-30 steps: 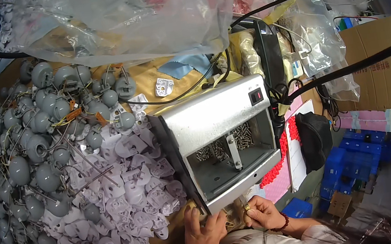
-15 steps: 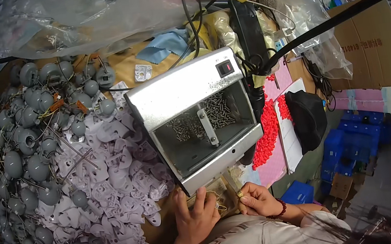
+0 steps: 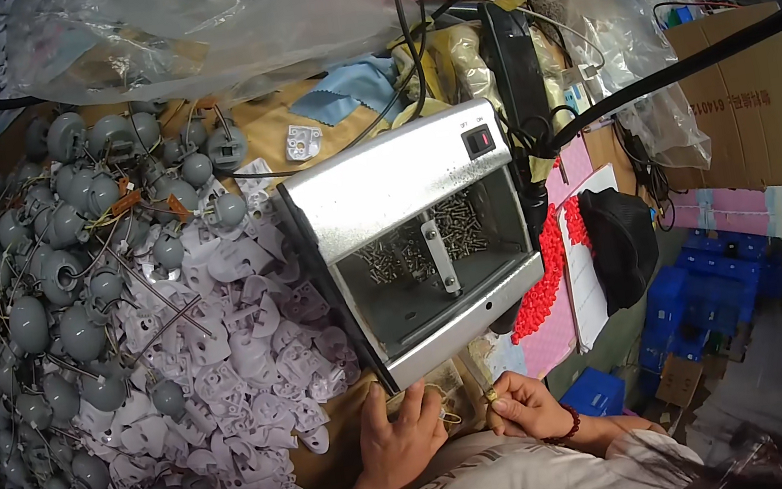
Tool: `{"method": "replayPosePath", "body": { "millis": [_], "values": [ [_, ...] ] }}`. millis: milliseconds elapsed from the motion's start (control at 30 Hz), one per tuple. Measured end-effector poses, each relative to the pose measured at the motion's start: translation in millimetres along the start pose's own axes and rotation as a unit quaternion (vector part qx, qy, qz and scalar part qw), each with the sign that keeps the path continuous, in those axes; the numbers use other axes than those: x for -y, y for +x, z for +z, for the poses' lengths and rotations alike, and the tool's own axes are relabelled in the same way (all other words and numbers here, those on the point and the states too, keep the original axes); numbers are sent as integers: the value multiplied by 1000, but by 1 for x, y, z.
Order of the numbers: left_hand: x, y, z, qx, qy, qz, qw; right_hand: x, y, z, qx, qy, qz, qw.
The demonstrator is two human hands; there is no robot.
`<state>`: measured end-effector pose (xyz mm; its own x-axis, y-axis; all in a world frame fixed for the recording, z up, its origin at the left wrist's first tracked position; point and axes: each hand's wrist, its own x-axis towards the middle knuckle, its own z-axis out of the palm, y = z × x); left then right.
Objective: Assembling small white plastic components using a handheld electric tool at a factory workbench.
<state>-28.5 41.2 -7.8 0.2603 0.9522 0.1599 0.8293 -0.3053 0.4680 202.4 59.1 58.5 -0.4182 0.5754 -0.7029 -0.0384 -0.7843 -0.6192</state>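
Note:
A silver screw feeder machine stands before me, with loose metal screws in its open tray and a small metal arm across the middle. Against its near left corner lies my left hand, fingers stretched and apart, nothing seen in them. To the right of it, my right hand is closed, thumb and fingers pinching a small brass-coloured piece at the lower end of a narrow strip or shaft. What the piece is cannot be made out. Thin yellow wire shows between the hands.
Grey domed housings with wires are heaped at the left, beside piled white plastic parts. Small red pieces and a black cap lie right of the machine. A thick black cable crosses the upper right. Blue bins stand beyond.
The whole view has shifted slightly, so the machine and heaps appear farther right and a little lower. Both hands keep nearly the same places and poses against the machine's near edge.

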Motion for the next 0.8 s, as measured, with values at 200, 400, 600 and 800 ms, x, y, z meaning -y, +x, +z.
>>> {"method": "replayPosePath", "body": {
  "millis": [200,400,600,800],
  "values": [
    [4,2,0,-20,-10,3,1000,12,4,8,-14,-13,14,1000],
    [0,2,-3,-3,-21,-11,1000,2,9,4,-1,5,-5,1000],
    [0,-4,3,-5,-42,-15,999,1,16,6,-16,10,-5,1000],
    [3,-7,7,-3,-49,-5,999,16,42,18,-23,8,-39,999]
  ]
}}
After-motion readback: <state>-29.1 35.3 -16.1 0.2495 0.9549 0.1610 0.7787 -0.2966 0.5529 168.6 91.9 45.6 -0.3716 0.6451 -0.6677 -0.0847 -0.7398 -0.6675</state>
